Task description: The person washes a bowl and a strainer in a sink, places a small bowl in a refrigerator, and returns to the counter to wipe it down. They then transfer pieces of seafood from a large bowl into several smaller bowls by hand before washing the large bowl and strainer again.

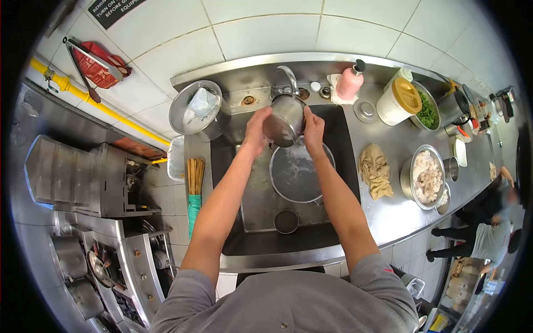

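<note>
My left hand [256, 131] and my right hand [313, 130] grip opposite sides of a steel pot [285, 123]. It is held under the faucet [286, 77], its base turned toward me; its inside is hidden. Below it, a large round pot [271, 176] stands in the sink [254, 211], with water and whitish foam or splashes in it. A small round metal cup [286, 222] sits on the sink floor nearer to me.
Left of the sink are a big steel pot [179, 114] and a green-wrapped stick brush [195, 194]. To the right are a pink pump bottle [350, 82], a yellow-lidded tub [395, 105], a crumpled cloth [375, 172] and a meat-filled bowl [408, 183]. People stand at far right.
</note>
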The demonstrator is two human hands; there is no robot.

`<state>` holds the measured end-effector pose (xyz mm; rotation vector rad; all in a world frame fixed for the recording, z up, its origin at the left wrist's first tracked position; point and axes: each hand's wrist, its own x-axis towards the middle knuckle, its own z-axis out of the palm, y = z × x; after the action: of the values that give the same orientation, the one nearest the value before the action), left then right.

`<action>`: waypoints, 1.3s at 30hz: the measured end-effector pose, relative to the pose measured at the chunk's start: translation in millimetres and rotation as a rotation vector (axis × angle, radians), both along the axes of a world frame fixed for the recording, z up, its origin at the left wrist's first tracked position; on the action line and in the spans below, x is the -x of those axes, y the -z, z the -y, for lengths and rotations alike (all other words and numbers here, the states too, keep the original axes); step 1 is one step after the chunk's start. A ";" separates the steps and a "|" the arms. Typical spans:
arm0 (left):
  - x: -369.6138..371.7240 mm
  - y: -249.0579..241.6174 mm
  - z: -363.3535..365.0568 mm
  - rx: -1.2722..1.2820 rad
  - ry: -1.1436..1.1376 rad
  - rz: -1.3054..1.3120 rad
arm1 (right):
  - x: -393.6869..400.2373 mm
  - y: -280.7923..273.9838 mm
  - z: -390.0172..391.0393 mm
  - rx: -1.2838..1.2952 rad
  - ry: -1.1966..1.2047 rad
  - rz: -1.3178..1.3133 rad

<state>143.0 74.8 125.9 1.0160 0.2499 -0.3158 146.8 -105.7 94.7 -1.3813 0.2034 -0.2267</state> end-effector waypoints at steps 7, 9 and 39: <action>11.5 7.4 -2.2 -0.234 -0.043 0.303 | -16.7 -7.9 5.4 -0.229 -0.041 -0.067; 13.6 11.8 6.7 0.076 -0.101 0.042 | -8.8 -2.8 5.4 -0.635 -0.084 -0.127; -46.1 56.1 62.5 -0.302 0.172 0.000 | 15.0 16.6 50.1 -0.454 0.392 -0.192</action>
<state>189.1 12.3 69.9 1.3392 0.2140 -0.4426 131.8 -155.9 78.1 -0.9008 0.6488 -0.3489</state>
